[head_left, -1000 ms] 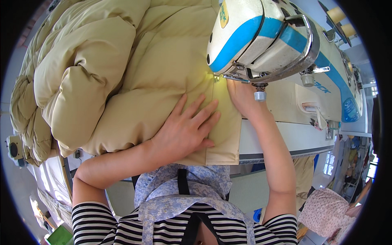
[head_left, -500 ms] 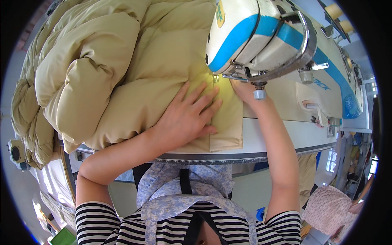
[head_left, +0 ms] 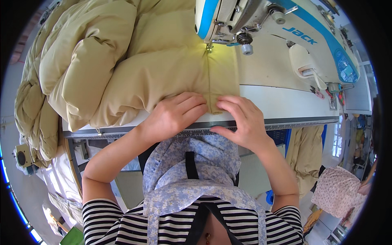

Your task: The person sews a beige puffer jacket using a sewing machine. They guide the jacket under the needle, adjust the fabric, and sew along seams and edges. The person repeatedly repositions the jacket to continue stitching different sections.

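Note:
A beige quilted puffer jacket (head_left: 163, 61) lies bunched over the left of the sewing table. Its flat front strip (head_left: 222, 77) runs beneath the lit presser foot (head_left: 209, 47) of a white and blue sewing machine (head_left: 222, 22). At the jacket's near edge, my left hand (head_left: 177, 114) has its fingers curled and pressed together on the fabric, left of the strip's seam; its thumb is hidden. Across the seam, my right hand (head_left: 245, 120) touches the strip's near corner with its fingertips. The right thumb is spread apart, over the table's front edge.
A measuring tape strip (head_left: 196, 131) runs along the table's front edge. Small thread snips (head_left: 317, 92) lie on the right, near a white machine attachment (head_left: 304, 65). More beige fabric (head_left: 305, 151) hangs below the table, and pink patterned cloth (head_left: 339, 191) is at the lower right.
Both hands have come back toward me, from beside the presser foot to the jacket's near edge. My right hand has come out from beside the machine head. The view has shifted slightly.

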Motion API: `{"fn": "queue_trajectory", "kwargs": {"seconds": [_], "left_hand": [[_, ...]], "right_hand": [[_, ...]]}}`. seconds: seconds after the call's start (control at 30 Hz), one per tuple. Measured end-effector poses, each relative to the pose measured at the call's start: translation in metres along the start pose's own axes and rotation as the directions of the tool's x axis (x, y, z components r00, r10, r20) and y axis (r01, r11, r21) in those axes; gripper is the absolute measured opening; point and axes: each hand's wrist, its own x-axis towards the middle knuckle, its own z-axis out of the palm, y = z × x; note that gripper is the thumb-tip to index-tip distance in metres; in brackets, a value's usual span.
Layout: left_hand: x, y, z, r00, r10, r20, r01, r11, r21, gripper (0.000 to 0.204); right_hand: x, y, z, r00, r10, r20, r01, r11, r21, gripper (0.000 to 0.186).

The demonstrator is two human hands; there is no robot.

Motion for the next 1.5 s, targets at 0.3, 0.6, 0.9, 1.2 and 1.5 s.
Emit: {"fn": "queue_trajectory", "kwargs": {"seconds": [0.3,0.6,0.9,1.2,1.5], "left_hand": [[0.024,0.017,-0.020,0.985,-0.126,0.118,0.125,0.992,0.016,0.018],[0.027,0.003,0.006,0.986,-0.152,0.066,0.142,0.981,0.135,0.058],[0.031,0.001,-0.003,0.976,-0.155,0.153,0.139,0.984,0.114,0.058],[0.024,-0.002,-0.004,0.973,-0.155,0.171,0.138,0.985,0.105,0.056],[0.031,-0.009,-0.007,0.975,-0.143,0.171,0.129,0.988,0.090,0.057]], "right_hand": [[0.011,0.006,0.001,0.965,-0.260,-0.022,0.253,0.953,-0.169,0.015],[0.026,0.000,-0.017,0.995,-0.100,0.022,0.094,0.975,0.201,0.008],[0.095,0.073,0.015,0.969,0.246,0.007,-0.230,0.916,-0.329,0.020],[0.095,0.078,0.019,0.982,0.191,0.007,-0.179,0.933,-0.313,0.021],[0.103,0.090,0.025,0.987,0.143,-0.074,-0.160,0.925,-0.343,0.015]]}}
